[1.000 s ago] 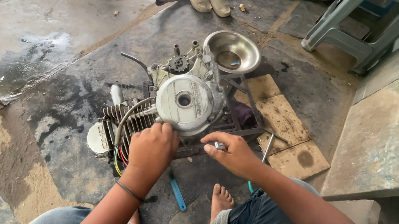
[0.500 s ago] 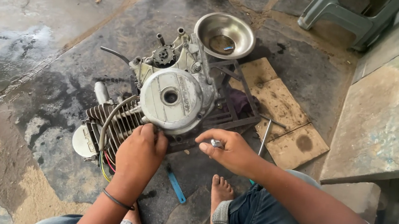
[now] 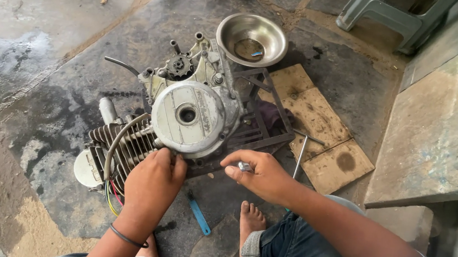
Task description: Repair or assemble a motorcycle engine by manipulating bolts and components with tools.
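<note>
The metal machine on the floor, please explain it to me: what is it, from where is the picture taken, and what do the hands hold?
The picture comes from a camera worn on the person's head, looking down at their own hands. The person sits on a stained concrete floor. The machine is a small engine with a round silver cover and cooling fins, resting on a dark metal frame. The left hand presses against the lower edge of the cover. The right hand pinches a small silver metal part; what it is exactly I cannot tell. Around the engine lie a steel bowl, flat wooden boards, a thin metal rod and a blue-handled tool. A plastic stool stands at the top right.
</note>
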